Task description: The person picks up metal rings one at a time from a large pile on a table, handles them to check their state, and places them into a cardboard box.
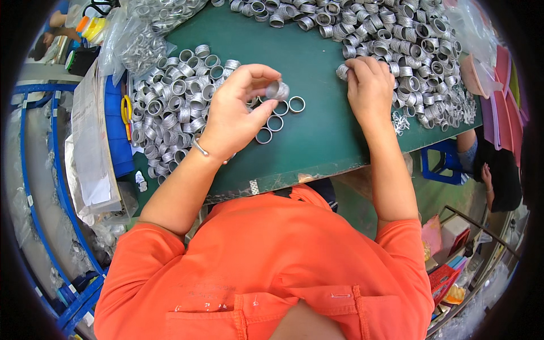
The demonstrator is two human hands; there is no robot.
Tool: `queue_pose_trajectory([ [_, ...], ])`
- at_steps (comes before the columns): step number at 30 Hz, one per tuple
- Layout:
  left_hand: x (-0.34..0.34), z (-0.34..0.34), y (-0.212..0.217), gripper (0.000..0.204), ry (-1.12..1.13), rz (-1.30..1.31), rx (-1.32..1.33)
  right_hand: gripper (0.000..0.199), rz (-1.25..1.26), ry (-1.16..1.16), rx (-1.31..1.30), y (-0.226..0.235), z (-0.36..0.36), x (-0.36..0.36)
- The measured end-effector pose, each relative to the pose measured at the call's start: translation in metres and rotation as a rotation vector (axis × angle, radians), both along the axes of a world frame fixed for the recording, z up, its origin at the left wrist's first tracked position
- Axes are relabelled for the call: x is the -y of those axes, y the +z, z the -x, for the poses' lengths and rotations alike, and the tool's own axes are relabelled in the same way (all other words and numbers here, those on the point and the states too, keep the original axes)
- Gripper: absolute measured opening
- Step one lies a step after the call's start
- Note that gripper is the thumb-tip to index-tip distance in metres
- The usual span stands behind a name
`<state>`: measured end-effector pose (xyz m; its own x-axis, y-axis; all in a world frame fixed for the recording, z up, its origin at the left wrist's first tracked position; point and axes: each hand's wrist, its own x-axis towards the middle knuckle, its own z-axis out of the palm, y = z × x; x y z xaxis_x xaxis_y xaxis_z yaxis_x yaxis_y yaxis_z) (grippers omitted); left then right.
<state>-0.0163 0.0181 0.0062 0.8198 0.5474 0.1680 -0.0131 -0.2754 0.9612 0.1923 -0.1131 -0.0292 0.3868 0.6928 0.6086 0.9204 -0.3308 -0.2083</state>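
My left hand is closed, with a short grey metal threaded ring between thumb and fingers. Just under it, several loose rings stand on end on the green tabletop, their round openings facing up; my fingers partly hide some of them. My right hand is at the left edge of a large ring pile, its fingertips curled on one ring. A second ring pile lies to the left of my left hand and partly behind it.
Clear plastic bags of metal parts stand at the far left, near yellow-handled scissors and a blue box. Small metal bits lie by the right pile. A blue stool and another person's arm are at the right.
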Motion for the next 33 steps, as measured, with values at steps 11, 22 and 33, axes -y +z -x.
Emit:
queue_pose_trajectory([
  [11,0.014,0.002,0.001,0.024,-0.097,1.146,0.139,0.014,-0.138,0.089,-1.421,0.013,0.043,0.022],
  [22,0.0,0.003,-0.003,0.028,-0.075,-0.791,-0.264,0.017,-0.325,0.278,-1.471,0.012,0.062,0.036],
  [33,0.042,-0.013,0.002,0.028,-0.146,-0.078,-0.061,0.013,-0.316,0.267,-1.756,0.022,0.072,0.035],
])
